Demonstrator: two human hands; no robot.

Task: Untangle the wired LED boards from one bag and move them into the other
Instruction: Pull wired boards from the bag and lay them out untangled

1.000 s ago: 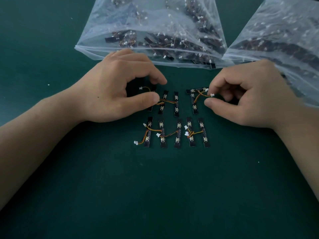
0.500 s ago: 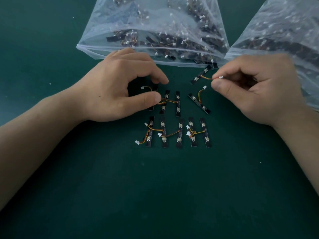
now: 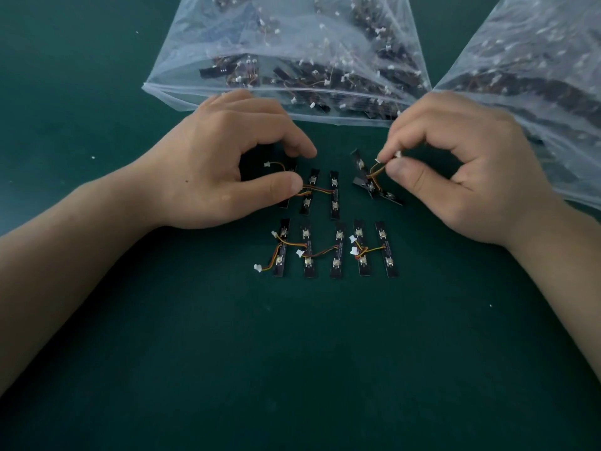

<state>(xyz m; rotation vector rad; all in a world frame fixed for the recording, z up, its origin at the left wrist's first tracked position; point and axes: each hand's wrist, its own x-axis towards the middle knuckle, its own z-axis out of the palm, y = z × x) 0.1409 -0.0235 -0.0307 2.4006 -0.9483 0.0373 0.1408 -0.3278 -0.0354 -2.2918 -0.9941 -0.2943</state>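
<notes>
Left hand [image 3: 221,164], curled, pins a black wired LED board [image 3: 285,202] to the green tabletop [image 3: 292,353]; right hand [image 3: 461,170] pinches a crossed pair's [image 3: 370,187] orange wire [image 3: 374,171].

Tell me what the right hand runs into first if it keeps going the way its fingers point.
Probably the crossed pair of LED boards just left of the right hand, whose wires its fingers pinch. Its height above the table is unclear.
</notes>
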